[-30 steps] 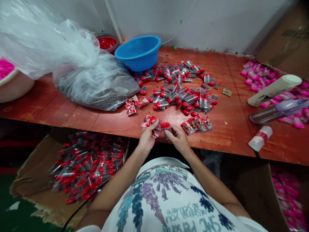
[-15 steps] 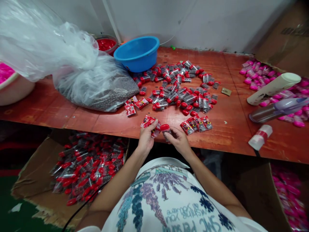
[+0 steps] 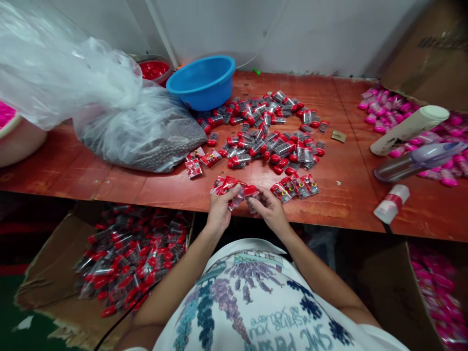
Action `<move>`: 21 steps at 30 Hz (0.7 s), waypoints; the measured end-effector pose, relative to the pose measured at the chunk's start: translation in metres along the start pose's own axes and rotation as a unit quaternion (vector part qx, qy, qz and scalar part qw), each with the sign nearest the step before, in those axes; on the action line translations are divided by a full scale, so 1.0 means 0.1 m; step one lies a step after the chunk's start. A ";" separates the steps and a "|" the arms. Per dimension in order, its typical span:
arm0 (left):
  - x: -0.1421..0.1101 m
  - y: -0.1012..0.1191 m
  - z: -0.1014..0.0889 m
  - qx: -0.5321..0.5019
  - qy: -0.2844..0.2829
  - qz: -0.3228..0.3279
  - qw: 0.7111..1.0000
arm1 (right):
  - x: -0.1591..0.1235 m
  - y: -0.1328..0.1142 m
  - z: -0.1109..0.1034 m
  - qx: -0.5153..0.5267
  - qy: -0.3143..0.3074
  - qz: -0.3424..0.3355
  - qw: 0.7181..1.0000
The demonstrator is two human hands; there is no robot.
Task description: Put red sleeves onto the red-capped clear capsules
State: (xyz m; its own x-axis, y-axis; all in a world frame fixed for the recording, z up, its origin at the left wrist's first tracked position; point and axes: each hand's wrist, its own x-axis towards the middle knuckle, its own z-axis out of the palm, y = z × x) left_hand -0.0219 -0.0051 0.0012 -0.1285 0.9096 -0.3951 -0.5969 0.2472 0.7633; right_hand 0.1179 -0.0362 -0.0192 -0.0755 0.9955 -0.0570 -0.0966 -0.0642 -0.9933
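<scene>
My left hand (image 3: 220, 209) is closed on several flat red printed packets (image 3: 228, 185) at the table's front edge. Right beside it, my right hand (image 3: 269, 207) pinches a small clear container with a red cap (image 3: 250, 192), its dark contents partly hidden by my fingers. The container touches or nearly touches the packets; I cannot tell which. To the right lies an overlapping row of filled red packets (image 3: 295, 187). Further back is a large heap of red-capped containers (image 3: 270, 131). A few more red packets (image 3: 193, 168) lie to the left.
A blue basin (image 3: 204, 83) and a clear bag of dark beads (image 3: 146, 131) stand at the back left. On the right are a white tumbler (image 3: 409, 130), a clear bottle (image 3: 405, 163), a white roll (image 3: 392, 204) and pink containers (image 3: 387, 109). Below left, a carton (image 3: 47, 273) holds red-capped pieces.
The red-capped container in my right hand has come closer to the packets in my left hand, and the packets are fanned out a little differently. The view has shifted slightly.
</scene>
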 end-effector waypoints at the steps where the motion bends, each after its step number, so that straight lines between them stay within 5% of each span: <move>1: 0.00 0.00 0.00 0.000 -0.003 0.007 1.000 | 0.00 0.01 0.00 0.018 0.002 0.011 1.000; 7: 0.01 0.03 0.00 0.017 0.007 0.034 0.999 | -0.02 0.01 -0.01 0.005 -0.055 0.034 0.998; 21: -0.10 0.04 -0.04 0.125 -0.055 0.057 0.989 | -0.06 0.00 0.01 -0.144 0.027 -0.083 0.986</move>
State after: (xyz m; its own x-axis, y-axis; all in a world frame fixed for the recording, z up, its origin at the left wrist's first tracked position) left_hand -0.0258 -0.0142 0.0060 -0.0889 0.9638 -0.2514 -0.3675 0.2028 0.9076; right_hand 0.1172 -0.0426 -0.0191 -0.0280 0.9934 0.1115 0.1824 0.1148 -0.9765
